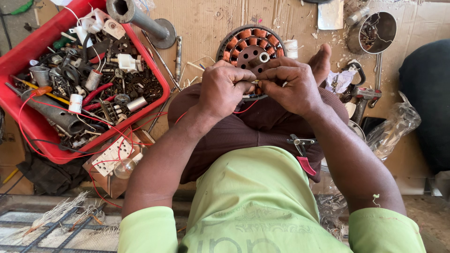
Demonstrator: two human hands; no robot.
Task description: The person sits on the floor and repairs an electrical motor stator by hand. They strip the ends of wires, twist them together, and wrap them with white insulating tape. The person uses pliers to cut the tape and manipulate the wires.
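Your left hand [224,89] and right hand [290,86] meet knuckle to knuckle over your lap, fingers curled shut and pinching a thin red wire [243,108] that droops below them. Whether they also grip the part beneath, you cannot tell. Just beyond your hands sits the fan stator [251,47], a round dark metal disc ringed with glossy copper windings, a short steel shaft at its hub; its near edge is hidden under your fingers. It rests on worn brown cardboard [206,23] spread over the floor. Red-handled pliers [302,154] lie on your thigh, below your right hand. Beyond your right hand stands a dented steel cup [375,30] holding small dark screws. Left of your left hand, a red plastic tray [33,47] is heaped with capacitors, springs, nuts and tangled wire. Nearer you, a white switch board [112,157] lies trailing red leads.
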